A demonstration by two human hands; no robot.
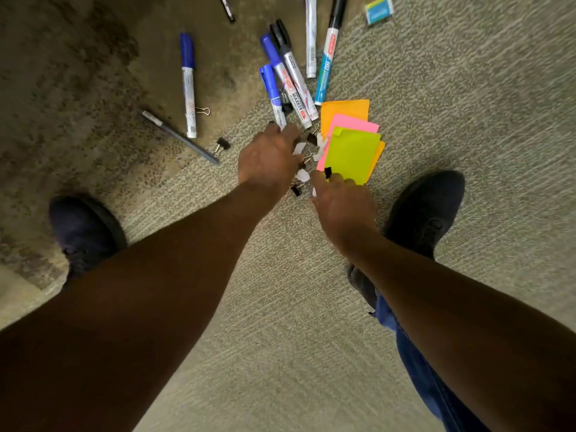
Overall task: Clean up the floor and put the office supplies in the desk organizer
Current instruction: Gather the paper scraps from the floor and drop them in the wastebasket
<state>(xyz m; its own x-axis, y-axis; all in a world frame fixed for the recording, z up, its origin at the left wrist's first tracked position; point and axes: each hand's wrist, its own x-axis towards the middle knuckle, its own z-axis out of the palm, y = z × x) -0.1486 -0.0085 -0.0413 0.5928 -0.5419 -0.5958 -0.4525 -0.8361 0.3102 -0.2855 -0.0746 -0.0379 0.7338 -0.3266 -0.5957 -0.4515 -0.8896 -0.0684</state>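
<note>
Both hands reach down to the carpet floor (pixel 467 120) over scattered binder clips (pixel 297 188) beside the sticky notes (pixel 352 151). The left hand (pixel 268 157) hides its grip; the right hand (pixel 339 201) pinches a black clip (pixel 328 172). Markers (pixel 286 76) lie just beyond

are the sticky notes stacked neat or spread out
Spread out: the sticky notes lie fanned on the carpet, with orange, pink and yellow-green sheets overlapping.
</note>
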